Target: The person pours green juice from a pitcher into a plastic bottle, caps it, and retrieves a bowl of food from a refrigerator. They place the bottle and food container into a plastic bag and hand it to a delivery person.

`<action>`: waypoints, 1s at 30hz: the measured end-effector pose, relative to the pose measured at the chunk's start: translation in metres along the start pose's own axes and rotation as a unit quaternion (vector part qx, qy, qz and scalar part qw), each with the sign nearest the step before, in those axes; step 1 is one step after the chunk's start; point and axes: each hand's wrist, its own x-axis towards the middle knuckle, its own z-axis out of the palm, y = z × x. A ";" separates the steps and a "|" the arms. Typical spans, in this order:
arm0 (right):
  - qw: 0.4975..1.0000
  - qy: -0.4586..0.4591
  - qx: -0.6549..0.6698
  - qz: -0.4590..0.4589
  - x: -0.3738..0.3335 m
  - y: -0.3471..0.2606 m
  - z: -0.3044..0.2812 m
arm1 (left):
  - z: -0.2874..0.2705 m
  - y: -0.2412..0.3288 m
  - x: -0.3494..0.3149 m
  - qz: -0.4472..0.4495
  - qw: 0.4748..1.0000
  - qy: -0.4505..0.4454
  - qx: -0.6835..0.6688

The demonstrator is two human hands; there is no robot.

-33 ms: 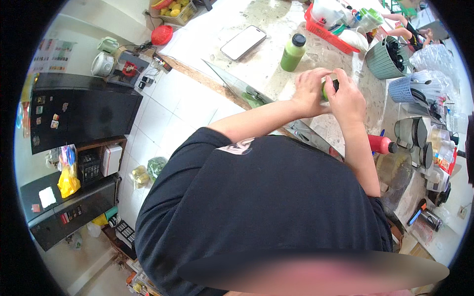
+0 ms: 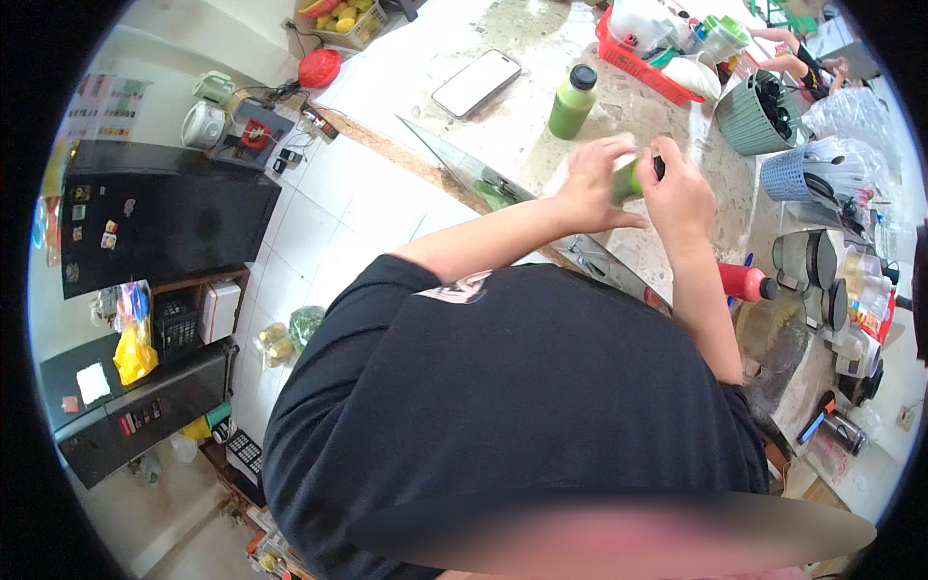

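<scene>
A small green bottle [image 2: 626, 182] with a black cap [image 2: 659, 167] lies tilted between my hands over the counter. My right hand [image 2: 681, 201] is closed around its cap end. Beside the bottle's lower end, my left hand [image 2: 592, 186] has its fingers spread and its thumb stretched out, slightly blurred; whether it touches the bottle is hard to tell. Another bottle [image 2: 573, 103], filled with green liquid and capped in black, stands upright just beyond my left hand. Near my right forearm lies a red bottle [image 2: 746, 282] with a dark cap.
A phone [image 2: 477, 84] lies on the stone counter [image 2: 527, 39]. Along the right are a red basket [image 2: 633, 60] of kitchenware, a grey-green bin [image 2: 754, 118], a blue basket [image 2: 785, 176] and dark-lidded jars [image 2: 807, 256]. A glass panel [image 2: 454, 166] edges the counter.
My left hand has opened and drawn a little left off the green bottle, showing more of its body. My right hand stays around the cap end.
</scene>
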 end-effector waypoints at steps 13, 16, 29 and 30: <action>0.988 0.028 0.003 0.152 0.050 0.008 0.022 | -0.101 -0.163 -0.067 0.133 0.740 -0.564 0.342; 0.985 0.055 0.062 0.152 -0.012 -0.002 0.014 | -0.102 -0.165 -0.055 0.089 0.709 -0.580 0.390; 0.865 -0.218 0.160 0.423 -0.347 -0.190 0.053 | -0.088 -0.162 -0.111 0.092 0.809 -0.523 0.250; 0.862 -0.218 0.166 0.426 -0.354 -0.203 0.054 | -0.103 -0.156 -0.126 0.130 0.804 -0.525 0.246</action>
